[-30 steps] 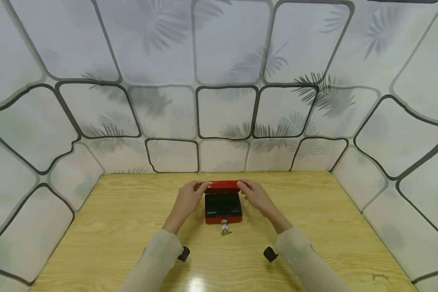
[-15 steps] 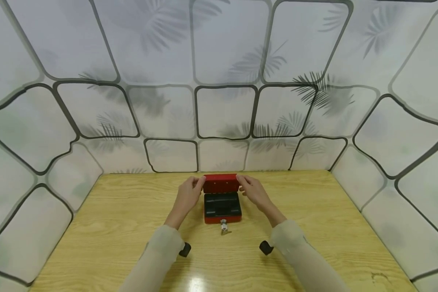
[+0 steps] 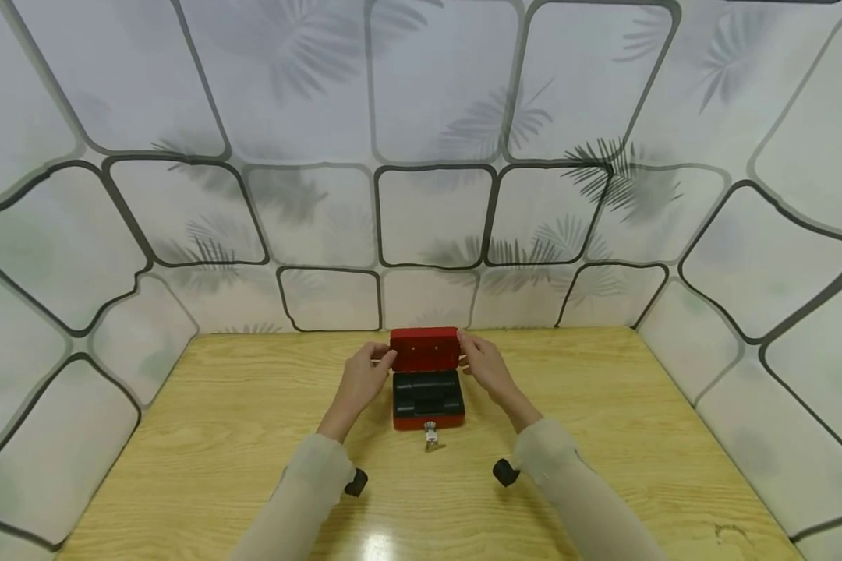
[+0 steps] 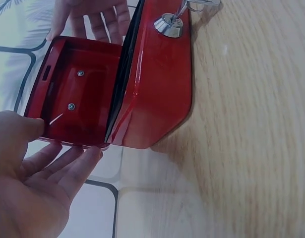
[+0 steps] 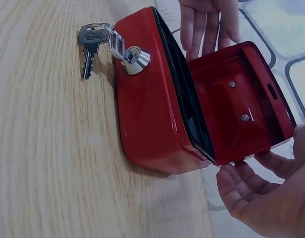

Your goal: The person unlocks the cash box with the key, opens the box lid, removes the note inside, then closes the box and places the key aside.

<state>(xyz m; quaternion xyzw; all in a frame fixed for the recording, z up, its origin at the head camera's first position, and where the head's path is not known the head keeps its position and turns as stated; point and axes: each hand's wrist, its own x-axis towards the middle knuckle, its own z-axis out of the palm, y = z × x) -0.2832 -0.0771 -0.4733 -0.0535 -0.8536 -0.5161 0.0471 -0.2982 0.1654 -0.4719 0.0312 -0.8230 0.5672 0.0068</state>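
A red cash box stands on the table with its lid raised nearly upright. Its black inner tray shows inside, with nothing visible in it. My left hand holds the lid's left edge, thumb at the corner and fingers along the side in the left wrist view. On the other edge, my right hand grips the lid by its upper corner, fingers curled at its side. A key sits in the silver lock on the front, a second one hanging from its ring.
The light wooden table ends at a pale patterned curtain behind the box, which also rises on both sides. Small black wrist devices show under the sleeves.
The lid has swung up and back from a low tilt to nearly upright. Both hands moved with it; the left has slid lower along its edge. The box body stayed put.
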